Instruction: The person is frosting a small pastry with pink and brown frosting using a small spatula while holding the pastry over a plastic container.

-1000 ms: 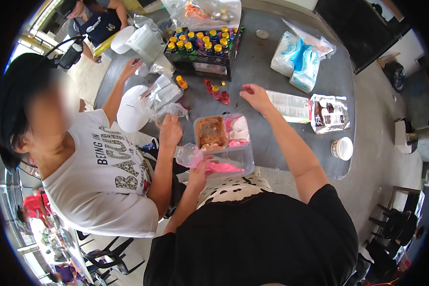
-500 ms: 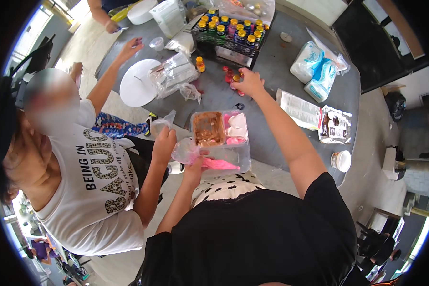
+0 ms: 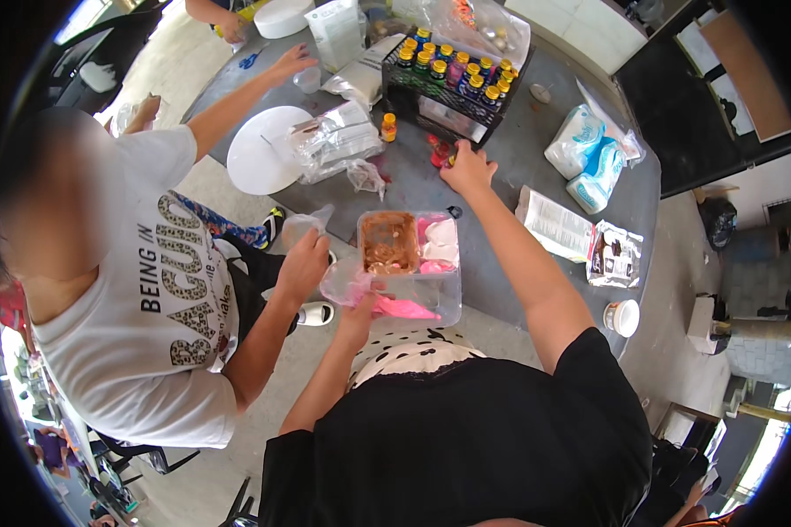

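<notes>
**L hand closed on pink bag, R hand down at red btls**

Our L hand [image 3: 358,307] is closed round the pink-filled bag [image 3: 404,306], which lies slanted over the near part of the clear plastic container [image 3: 453,294], in front of our torso at the table's near edge. Same container has a brown-smeared tub [image 3: 389,241] on the L, pink + white stuff [image 3: 439,235] on the R.

Our R arm is stretched out; R hand [image 3: 457,161] has fingers curled at the small red btls [image 3: 437,145], just nr side of the black crate [image 3: 413,94] of yellow-capped btls [image 3: 475,85]. Can't tell if it's gripping one; fingers block the view.

Orange btl [image 3: 388,129] stands L of the red ones. Co-worker on our L has one hand [image 3: 304,256] on a clear bag [image 3: 316,220], the other [image 3: 294,63] by a clear cup [image 3: 308,81].
</notes>
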Available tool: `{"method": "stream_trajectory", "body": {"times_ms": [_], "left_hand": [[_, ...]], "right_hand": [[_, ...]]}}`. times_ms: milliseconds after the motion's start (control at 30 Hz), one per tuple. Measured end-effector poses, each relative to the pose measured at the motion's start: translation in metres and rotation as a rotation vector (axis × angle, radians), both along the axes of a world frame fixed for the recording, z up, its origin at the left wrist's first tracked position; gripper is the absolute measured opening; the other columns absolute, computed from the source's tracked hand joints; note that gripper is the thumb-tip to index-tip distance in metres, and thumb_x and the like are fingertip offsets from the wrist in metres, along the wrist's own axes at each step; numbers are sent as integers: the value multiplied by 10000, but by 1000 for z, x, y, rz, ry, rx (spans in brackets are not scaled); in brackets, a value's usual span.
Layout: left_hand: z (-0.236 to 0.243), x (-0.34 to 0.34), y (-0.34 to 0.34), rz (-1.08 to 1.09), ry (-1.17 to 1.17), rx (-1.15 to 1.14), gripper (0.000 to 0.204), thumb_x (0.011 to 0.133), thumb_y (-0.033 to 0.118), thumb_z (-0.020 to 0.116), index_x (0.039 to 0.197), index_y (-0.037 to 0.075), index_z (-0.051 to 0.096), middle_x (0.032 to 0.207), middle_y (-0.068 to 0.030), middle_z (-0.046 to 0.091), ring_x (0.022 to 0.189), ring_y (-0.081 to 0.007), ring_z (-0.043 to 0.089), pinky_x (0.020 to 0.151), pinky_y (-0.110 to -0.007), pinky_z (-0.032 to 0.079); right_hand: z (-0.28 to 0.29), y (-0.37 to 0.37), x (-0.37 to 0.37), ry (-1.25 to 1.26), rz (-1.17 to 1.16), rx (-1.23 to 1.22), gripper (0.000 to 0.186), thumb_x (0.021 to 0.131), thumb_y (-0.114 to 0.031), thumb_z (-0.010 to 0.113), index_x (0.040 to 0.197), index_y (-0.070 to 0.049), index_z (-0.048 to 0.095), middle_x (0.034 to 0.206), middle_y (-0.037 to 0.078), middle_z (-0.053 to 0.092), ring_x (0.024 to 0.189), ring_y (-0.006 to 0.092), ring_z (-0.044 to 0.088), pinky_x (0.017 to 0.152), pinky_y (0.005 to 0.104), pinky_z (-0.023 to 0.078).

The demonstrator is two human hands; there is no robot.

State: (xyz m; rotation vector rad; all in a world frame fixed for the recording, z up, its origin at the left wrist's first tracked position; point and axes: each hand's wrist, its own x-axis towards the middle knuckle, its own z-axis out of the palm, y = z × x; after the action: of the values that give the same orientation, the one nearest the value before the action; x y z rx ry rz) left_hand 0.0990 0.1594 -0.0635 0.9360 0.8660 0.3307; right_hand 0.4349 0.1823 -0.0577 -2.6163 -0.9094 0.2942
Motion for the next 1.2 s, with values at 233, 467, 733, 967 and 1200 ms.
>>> {"method": "stream_trajectory", "body": {"times_ms": [233, 467, 733, 967, 1200], "left_hand": [[-4, -9, 8, -33, -9, 38, 238, 901, 185, 429, 1110, 91, 492, 1034, -43, 563, 921, -165, 596, 693, -277, 460], [-23, -5, 18, -49, 29, -11, 257, 883, 142, 439, 1136, 102, 464, 1081, -45, 543, 942, -197, 592, 695, -323, 485], [-37, 3, 29, -43, 17, -29, 282, 893, 202, 435, 1144, 81, 477, 1094, -55, 543, 935, -200, 598, 700, -314, 487], [-38, 7, 32, -12, -2, -54, 262, 869, 130, 438, 1097, 11, 486, 1080, -110, 532, 944, -266, 590, 732, -385, 528], [-31, -2, 27, 6, 41, -43, 279, 865, 129, 436, 1106, -3, 487, 1067, -122, 536, 948, -265, 589, 742, -391, 524]], "right_hand": [[-5, -2, -15, -59, 37, 51, 640, 610, -310, 665, 1173, -110, 435, 1020, 125, 597, 1062, 280, 487, 869, 516, 293], [-4, -16, -30, -142, 157, 103, 503, 638, -252, 650, 1097, -111, 503, 971, 84, 596, 1055, 265, 459, 880, 576, 255], [-4, -16, -18, -103, 176, 79, 274, 676, -279, 627, 914, -145, 651, 952, 8, 617, 1033, 237, 441, 875, 547, 264], [32, -53, -10, -67, -2, 289, 300, 702, -307, 651, 948, -135, 641, 931, 33, 631, 1003, 246, 478, 870, 501, 312], [-45, -137, -42, 152, -63, 252, 328, 675, -248, 708, 955, -107, 609, 879, 65, 635, 891, 275, 549, 814, 412, 414]]}}
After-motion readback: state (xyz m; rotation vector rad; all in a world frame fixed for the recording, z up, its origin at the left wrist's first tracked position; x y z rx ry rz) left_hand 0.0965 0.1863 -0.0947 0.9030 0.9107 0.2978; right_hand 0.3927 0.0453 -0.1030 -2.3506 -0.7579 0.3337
